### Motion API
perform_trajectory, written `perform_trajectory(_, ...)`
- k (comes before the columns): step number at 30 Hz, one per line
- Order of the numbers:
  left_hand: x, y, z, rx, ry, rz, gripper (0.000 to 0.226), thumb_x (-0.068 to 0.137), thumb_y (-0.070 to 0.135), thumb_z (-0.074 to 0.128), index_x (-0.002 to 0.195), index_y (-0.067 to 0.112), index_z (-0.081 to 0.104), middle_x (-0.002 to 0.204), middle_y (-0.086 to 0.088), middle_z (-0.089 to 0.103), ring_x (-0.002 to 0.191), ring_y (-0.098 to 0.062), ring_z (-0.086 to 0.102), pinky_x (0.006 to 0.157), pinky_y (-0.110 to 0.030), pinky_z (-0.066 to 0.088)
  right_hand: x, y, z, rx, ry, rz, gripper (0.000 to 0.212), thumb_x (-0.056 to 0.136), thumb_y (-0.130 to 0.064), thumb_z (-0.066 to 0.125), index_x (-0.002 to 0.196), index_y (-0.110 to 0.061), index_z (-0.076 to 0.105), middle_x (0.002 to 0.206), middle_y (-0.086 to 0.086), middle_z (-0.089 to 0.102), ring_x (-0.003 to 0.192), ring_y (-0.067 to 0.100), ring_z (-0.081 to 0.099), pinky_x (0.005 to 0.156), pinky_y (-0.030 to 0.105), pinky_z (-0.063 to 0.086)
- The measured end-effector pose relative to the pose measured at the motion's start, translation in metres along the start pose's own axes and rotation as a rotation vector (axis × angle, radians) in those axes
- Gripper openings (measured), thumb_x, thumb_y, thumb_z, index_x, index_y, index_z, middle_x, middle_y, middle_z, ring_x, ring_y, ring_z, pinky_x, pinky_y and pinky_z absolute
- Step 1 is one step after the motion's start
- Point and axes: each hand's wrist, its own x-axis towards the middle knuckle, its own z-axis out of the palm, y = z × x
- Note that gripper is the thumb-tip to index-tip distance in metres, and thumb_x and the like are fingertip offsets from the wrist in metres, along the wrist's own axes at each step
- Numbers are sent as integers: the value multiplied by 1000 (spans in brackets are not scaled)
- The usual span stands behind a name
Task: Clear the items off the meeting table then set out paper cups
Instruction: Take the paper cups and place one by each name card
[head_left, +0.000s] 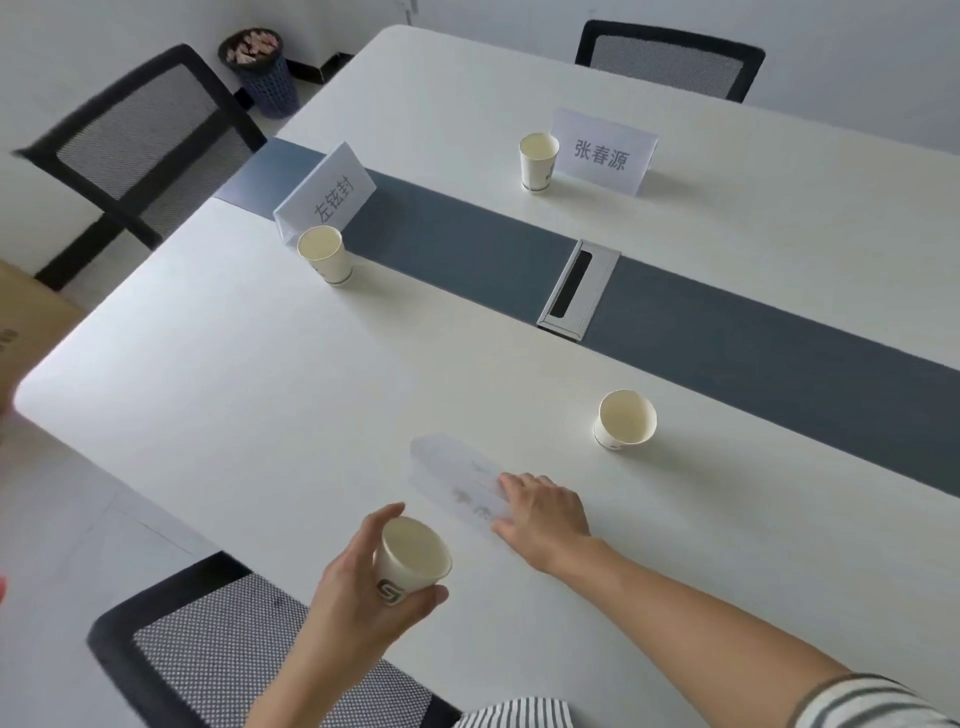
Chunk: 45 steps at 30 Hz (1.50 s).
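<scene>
- The left hand (358, 582), low in the frame just left of centre, is curled around a paper cup (410, 564), thumb on the near side and fingers on the far side; the cup is tilted with its open mouth turned up toward the camera, over the near edge of the desk (260, 395).
- The right hand (545, 512), at lower centre, lies palm down with its fingers spread flat on a blurred name card (457, 480) that lies on the desk; the writing on this card cannot be read.
- A second cup (625, 420) stands to the right of centre, up and right of the right hand and well apart from it, near the edge of the dark strip (467, 244) that runs diagonally across the desk.
- A third cup (325, 254) stands at upper left of centre, just in front of a folded name card (327, 195) that sits at the strip's left end.
- A fourth cup (538, 162) stands at upper centre beyond the strip, just beside another upright name card (602, 150) to its right.
- A metal cable hatch (578, 288) is set into the strip near the middle of the frame.
- Mesh-backed chairs show at upper left (150, 140), top right (670, 60) and the bottom edge (234, 660).
- A waste bin (260, 70) stands on the floor at top left, by the wall.
- A striped sleeve (872, 701) shows in the bottom right corner.
</scene>
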Motion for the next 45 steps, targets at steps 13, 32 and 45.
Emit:
perform_trajectory(13,-11,20,24,-38,-71,75,77,62,33,88,125,43,43,95,9,66,87,0,61,72,-7,47,-18,79,-27,50,74,157,36,86,-41,53,118,-25,49,122,-2,60,111,24,55,73,31,35)
perform_trajectory(32,-51,97,110,140,-496,425,70,59,49,82,117,37,44,91,7,65,73,-13,63,62,-31,58,-271,122,3,463,356,482,38,88,-48,57,120,-27,60,108,-13,65,94,6,62,84,24,50)
perform_trajectory(45,-252,90,229,374,-1000,784,65,60,40,84,112,41,46,95,15,65,89,3,60,72,-13,50,-544,38,191,958,609,938,36,85,-54,59,115,-34,62,101,-19,66,92,-4,61,81,17,50)
